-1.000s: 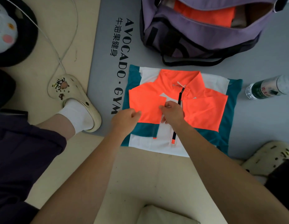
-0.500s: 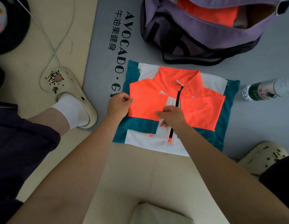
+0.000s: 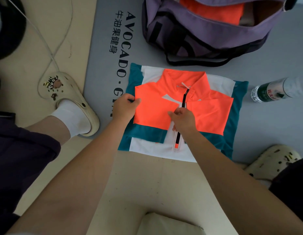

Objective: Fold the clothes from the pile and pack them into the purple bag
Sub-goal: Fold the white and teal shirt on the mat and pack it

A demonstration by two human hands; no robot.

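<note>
Both forearms are bare, with no sleeves, watch or rings visible up to the left hand [image 3: 124,108] and right hand [image 3: 183,121]. Well behind the fingers, dark navy shorts [image 3: 20,150] cover the thighs. Each foot wears a cream perforated clog [image 3: 69,100]; the left one carries cartoon charms over a white sock [image 3: 72,117].

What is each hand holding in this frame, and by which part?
Both hands grip the orange, teal and white zip-neck jersey: left hand pinches its folded left edge, right hand pinches fabric beside the zipper.
</note>
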